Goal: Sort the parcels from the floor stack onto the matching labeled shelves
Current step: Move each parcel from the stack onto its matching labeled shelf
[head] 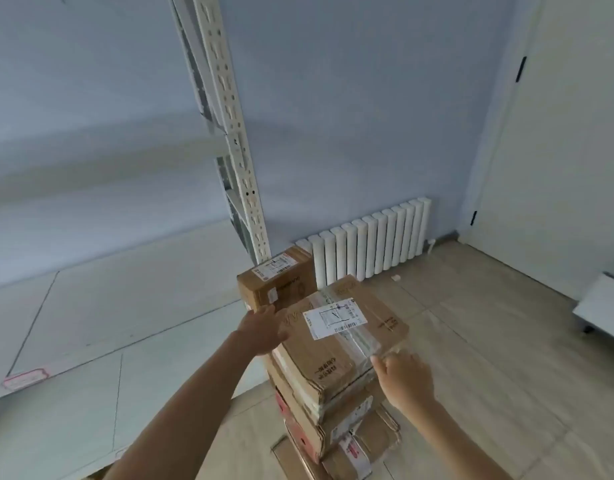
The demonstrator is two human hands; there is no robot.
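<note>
A stack of several cardboard parcels [328,424] rises from the floor at centre bottom. Its top parcel [336,344] is brown, taped, and carries a white shipping label. My left hand [264,329] presses flat against that parcel's left side. My right hand [404,379] grips its near right corner, fingers curled on the edge. A second brown parcel [276,277] with a label stands behind, by the shelf post. The white shelf boards [101,306] spread to the left; a pink label [25,377] sticks on one front edge.
A white slotted shelf upright [236,140] rises just behind the stack. A white radiator [371,245] lines the blue wall. A white door [558,133] and a low white cabinet [599,306] stand on the right. Tan floor tiles [489,341] extend right of the stack.
</note>
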